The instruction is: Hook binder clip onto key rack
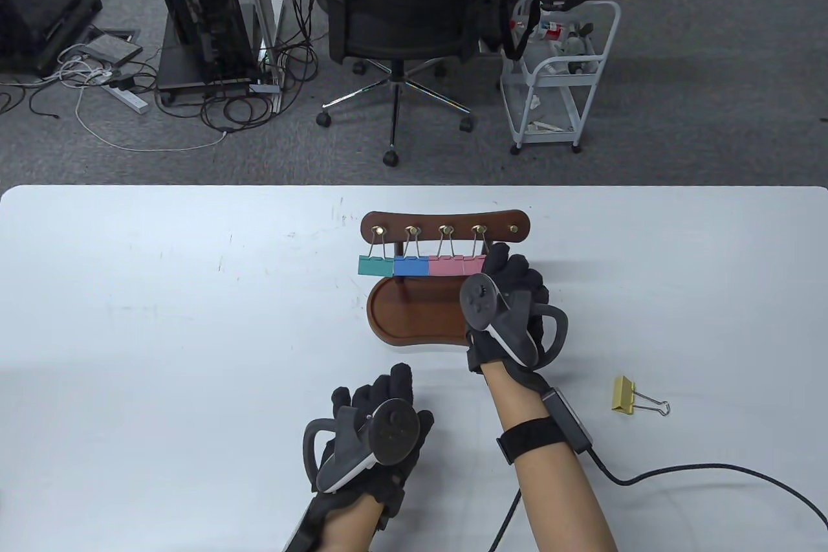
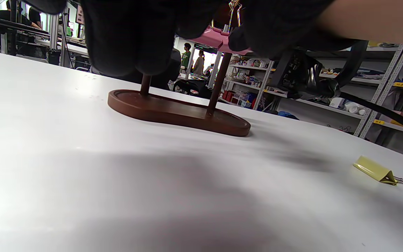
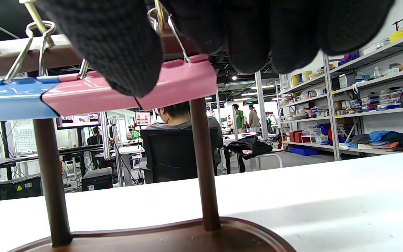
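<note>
The brown wooden key rack (image 1: 446, 222) stands on its oval base (image 1: 414, 312) at the table's middle. Green (image 1: 375, 265), blue (image 1: 411, 266) and pink (image 1: 446, 266) binder clips hang from its pegs. A second pink clip (image 1: 474, 264) hangs on the fourth peg, and my right hand (image 1: 501, 267) holds it. In the right wrist view my thumb and fingers (image 3: 187, 59) pinch this clip (image 3: 184, 82), whose wire loop sits on the peg. The rightmost peg (image 1: 513, 229) is bare. A yellow binder clip (image 1: 624, 395) lies on the table to the right. My left hand (image 1: 388, 397) rests open and empty on the table.
The yellow clip also shows in the left wrist view (image 2: 374, 169), right of the rack base (image 2: 177, 112). My right wrist cable (image 1: 679, 471) trails over the table at the lower right. An office chair (image 1: 401, 8) and a white cart (image 1: 556, 73) stand beyond the far edge.
</note>
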Action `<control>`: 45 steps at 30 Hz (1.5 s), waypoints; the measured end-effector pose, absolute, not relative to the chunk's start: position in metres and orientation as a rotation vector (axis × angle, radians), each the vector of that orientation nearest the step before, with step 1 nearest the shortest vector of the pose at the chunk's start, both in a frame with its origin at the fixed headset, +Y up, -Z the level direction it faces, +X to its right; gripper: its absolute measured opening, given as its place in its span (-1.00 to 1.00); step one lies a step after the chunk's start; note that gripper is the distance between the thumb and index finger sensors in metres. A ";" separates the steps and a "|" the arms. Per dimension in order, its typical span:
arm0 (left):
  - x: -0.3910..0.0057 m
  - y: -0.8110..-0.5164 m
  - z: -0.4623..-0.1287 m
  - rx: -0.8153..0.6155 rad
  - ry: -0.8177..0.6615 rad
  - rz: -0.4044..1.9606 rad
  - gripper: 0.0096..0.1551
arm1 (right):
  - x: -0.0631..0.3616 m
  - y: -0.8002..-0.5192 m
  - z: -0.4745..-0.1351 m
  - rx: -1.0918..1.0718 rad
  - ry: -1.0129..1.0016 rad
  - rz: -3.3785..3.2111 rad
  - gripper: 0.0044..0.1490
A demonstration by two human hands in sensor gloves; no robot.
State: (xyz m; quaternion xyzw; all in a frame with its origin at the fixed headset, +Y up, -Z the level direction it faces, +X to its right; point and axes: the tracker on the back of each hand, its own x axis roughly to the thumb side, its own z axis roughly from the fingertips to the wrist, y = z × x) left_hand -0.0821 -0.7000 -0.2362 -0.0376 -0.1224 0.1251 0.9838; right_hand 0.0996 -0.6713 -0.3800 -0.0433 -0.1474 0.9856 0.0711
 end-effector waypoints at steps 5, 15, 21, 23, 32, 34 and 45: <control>-0.082 -0.700 -0.236 -0.073 -0.247 0.252 -0.05 | 0.106 -0.670 -0.377 -0.111 -0.423 2.942 0.05; -0.080 -0.700 -0.235 -0.064 -0.253 0.244 -0.05 | 0.131 -0.660 -0.361 -0.021 -0.396 2.886 0.01; -0.081 -0.700 -0.235 -0.061 -0.252 0.240 -0.05 | 0.153 -0.650 -0.345 0.016 -0.381 2.884 -0.02; -0.081 -0.700 -0.235 -0.059 -0.249 0.239 -0.05 | 0.161 -0.646 -0.340 0.021 -0.374 2.879 -0.02; -0.083 -0.700 -0.234 -0.053 -0.247 0.237 -0.05 | 0.203 -0.639 -0.310 0.040 -0.367 2.884 -0.03; -0.083 -0.700 -0.234 -0.051 -0.247 0.239 -0.05 | 0.213 -0.640 -0.303 0.033 -0.350 2.881 -0.03; -0.079 -0.701 -0.234 -0.059 -0.263 0.232 -0.05 | 0.278 -0.667 -0.274 -0.046 -0.187 2.835 -0.02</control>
